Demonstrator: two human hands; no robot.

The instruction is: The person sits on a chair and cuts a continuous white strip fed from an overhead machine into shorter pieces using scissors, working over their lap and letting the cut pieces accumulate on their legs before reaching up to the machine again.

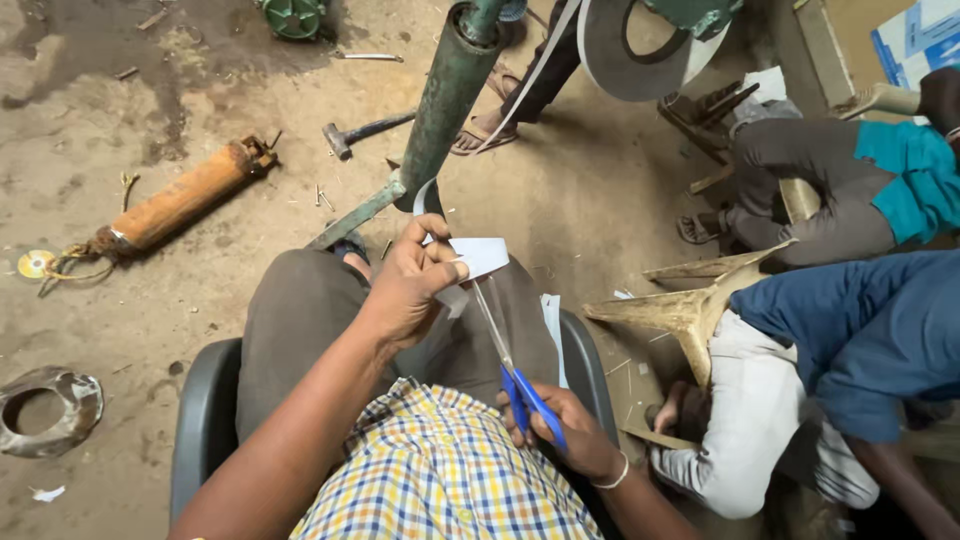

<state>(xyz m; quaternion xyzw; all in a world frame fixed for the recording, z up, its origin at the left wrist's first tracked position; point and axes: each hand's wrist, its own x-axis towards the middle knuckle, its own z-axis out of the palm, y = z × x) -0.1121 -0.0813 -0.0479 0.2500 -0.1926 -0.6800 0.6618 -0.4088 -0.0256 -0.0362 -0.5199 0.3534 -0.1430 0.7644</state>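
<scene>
A rusty orange cylinder lies on the dirt floor, rope knotted at its lower end beside a shiny disc. A hammer rests near the foot of a green metal pole, with loose nails just beside it. A dented metal ring sits at the left edge and a green round part lies at the top. At right, people in blue and teal clothing sit by pale plastic stools. A sandalled foot stands behind the pole.
</scene>
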